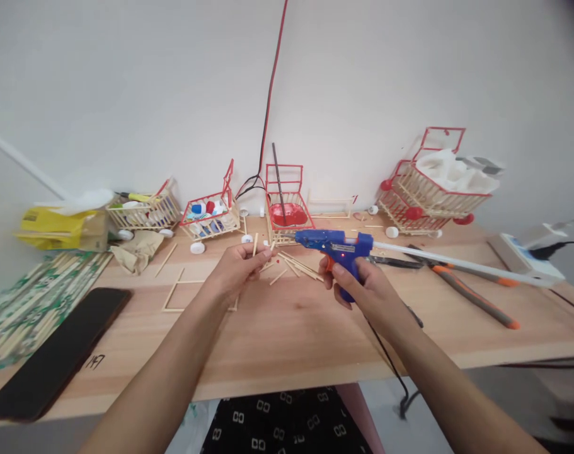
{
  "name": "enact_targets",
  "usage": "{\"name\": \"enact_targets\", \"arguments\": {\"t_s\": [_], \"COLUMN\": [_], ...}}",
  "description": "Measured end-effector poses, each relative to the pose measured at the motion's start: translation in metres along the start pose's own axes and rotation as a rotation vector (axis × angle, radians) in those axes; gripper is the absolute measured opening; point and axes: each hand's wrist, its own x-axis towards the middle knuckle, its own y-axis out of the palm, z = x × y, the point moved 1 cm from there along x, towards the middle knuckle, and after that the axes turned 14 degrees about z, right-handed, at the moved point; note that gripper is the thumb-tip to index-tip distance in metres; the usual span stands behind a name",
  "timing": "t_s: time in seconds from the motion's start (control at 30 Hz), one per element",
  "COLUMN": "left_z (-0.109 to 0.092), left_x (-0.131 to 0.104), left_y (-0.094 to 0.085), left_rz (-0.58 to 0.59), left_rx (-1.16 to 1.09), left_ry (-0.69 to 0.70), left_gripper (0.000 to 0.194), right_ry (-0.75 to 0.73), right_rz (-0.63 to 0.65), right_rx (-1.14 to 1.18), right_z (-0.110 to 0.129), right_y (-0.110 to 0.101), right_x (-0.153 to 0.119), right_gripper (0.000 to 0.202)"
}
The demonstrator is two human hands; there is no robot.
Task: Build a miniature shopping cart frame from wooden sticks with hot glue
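Observation:
My right hand (350, 280) is wrapped round the handle of a blue glue gun (334, 243), a long white glue stick (438, 257) jutting from its back. The gun's nozzle points left, close to my left hand (242, 265). Between the fingers of that hand, pinched together, small wooden sticks (255, 244) stick up. Under my left wrist lies a frame of thin sticks (173, 290), partly hidden by the arm. Several loose sticks (298, 265) are on the wooden table (287, 347) between the hands.
Small stick carts (211, 217) with red trim line the wall, one holding red paint (289, 214). Wrapped sticks (41, 302) and a black phone (60, 353) are at left. Pliers (476, 296) and a power strip (525, 258) lie at right. The gun's cable hangs over the front edge.

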Motion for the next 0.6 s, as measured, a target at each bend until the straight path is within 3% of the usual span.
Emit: {"name": "enact_targets", "arguments": {"t_s": [0.2, 0.37, 0.6], "left_z": [0.006, 0.009, 0.019], "left_x": [0.002, 0.007, 0.012], "left_y": [0.000, 0.001, 0.012], "left_rz": [-0.080, -0.122, -0.093], "left_rx": [0.549, 0.936, 1.207], "left_ry": [-0.037, -0.034, -0.040], "left_gripper": [0.022, 0.018, 0.018], "right_ry": [-0.021, -0.059, -0.039], "right_rz": [-0.147, -0.135, -0.086], "right_rx": [0.141, 0.248, 0.225], "right_z": [-0.028, -0.040, -0.041], "right_y": [-0.015, -0.015, -0.012], "right_x": [-0.013, -0.011, -0.015], "right_gripper": [0.029, 0.025, 0.027]}}
